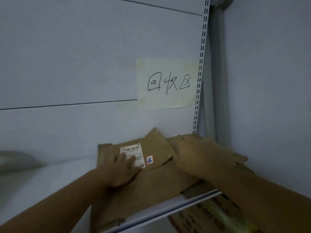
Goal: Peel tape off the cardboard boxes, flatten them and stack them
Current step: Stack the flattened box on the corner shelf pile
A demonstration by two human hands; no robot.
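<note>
Head view, near to far. Lower right, under the shelf: brown printed cardboard sheet (210,216) with a glossy strip across it, too blurred for detail. Above it, the front edge of the white metal shelf (151,214) runs diagonally.

The flattened brown cardboard box (156,180) lies flat on the shelf, its near corner hanging over the front edge. Both forearms reach in from below.

- Left hand (124,170): palm down on the box, fingers (133,159) straight and spread, pressing on the lower part of the white printed shipping label (132,148). Nothing gripped.
- Right hand (186,153): on the box's right side, motion-blurred. Can't tell how the fingers lie or whether they hold anything.

A small red-and-blue sticker (149,160) sits just beside the label, between the 2 hands. More flat brown cardboard pieces (235,157) lie behind and to the right, ragged edges pointing at the shelf's back corner.

Behind that, on the pale grey back panel (67,64), is a taped cream paper sign (166,83) with 3 handwritten characters. A slotted white upright (201,64) stands just right of the sign.
</note>
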